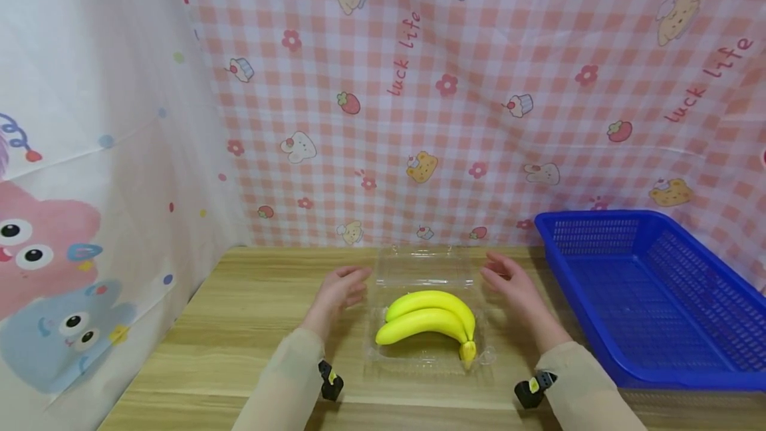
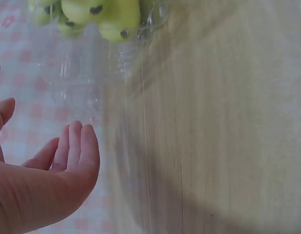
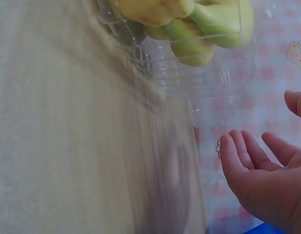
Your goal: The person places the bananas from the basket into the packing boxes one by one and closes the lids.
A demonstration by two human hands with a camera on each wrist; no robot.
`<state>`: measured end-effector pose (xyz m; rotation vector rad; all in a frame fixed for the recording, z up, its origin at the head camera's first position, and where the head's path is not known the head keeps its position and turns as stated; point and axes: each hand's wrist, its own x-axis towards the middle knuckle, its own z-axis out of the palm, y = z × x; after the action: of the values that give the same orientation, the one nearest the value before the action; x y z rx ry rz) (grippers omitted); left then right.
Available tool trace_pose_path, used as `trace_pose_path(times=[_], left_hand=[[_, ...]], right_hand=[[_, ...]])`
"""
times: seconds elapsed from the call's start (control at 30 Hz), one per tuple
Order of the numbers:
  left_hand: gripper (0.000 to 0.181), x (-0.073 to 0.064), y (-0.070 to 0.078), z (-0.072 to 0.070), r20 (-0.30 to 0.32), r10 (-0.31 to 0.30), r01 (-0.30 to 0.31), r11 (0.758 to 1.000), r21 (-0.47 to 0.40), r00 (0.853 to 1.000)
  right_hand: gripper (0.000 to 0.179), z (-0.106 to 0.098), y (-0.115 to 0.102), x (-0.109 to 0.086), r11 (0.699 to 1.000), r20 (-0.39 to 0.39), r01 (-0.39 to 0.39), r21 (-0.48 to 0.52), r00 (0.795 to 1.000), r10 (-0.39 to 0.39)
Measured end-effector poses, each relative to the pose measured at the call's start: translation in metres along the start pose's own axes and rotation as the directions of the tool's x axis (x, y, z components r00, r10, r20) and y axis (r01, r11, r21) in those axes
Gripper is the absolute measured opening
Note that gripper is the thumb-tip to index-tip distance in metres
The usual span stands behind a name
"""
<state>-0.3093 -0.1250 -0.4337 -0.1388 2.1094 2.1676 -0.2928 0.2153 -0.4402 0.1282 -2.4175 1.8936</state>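
Observation:
A bunch of yellow bananas (image 1: 427, 326) lies in a clear plastic clamshell box (image 1: 383, 352) on the wooden table, its stem toward the near right corner. The box's clear lid (image 1: 423, 267) is folded back on the far side. My left hand (image 1: 337, 292) is just left of the box, fingers relaxed and slightly bent, holding nothing. On the other side my right hand (image 1: 513, 287) mirrors it, with loose fingers and nothing in them. Both wrist views show each hand apart from the box, with banana tips (image 2: 118, 24) and the stem end (image 3: 155, 9) inside the clear walls.
A large blue plastic basket (image 1: 598, 324) stands at the right of the wooden table (image 1: 239, 324). Behind the table hangs a pink checked cloth (image 1: 383, 132), and a white patterned cloth (image 1: 131, 151) hangs along the left side.

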Motion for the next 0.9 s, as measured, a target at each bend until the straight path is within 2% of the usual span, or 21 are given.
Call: trace_pose_path(times=[0.2, 0.5, 0.9], left_hand=[[0.06, 0.008, 0.0, -0.006, 0.014, -0.049, 0.049, 0.998, -0.046, 0.999], [0.062, 0.018, 0.002, -0.007, 0.047, -0.08, 0.083, 0.993, -0.078, 0.996], [0.061, 0.021, 0.008, -0.002, 0.099, -0.097, 0.097, 0.995, 0.004, 0.99]], right_hand=[[0.06, 0.002, 0.001, 0.005, 0.993, 0.023, -0.061, 0.099, 0.998, 0.059], [0.062, 0.002, 0.001, 0.016, 0.983, 0.062, -0.118, 0.139, 0.992, 0.11], [0.065, 0.001, -0.001, 0.026, 0.975, 0.139, -0.195, 0.108, 0.974, 0.179]])
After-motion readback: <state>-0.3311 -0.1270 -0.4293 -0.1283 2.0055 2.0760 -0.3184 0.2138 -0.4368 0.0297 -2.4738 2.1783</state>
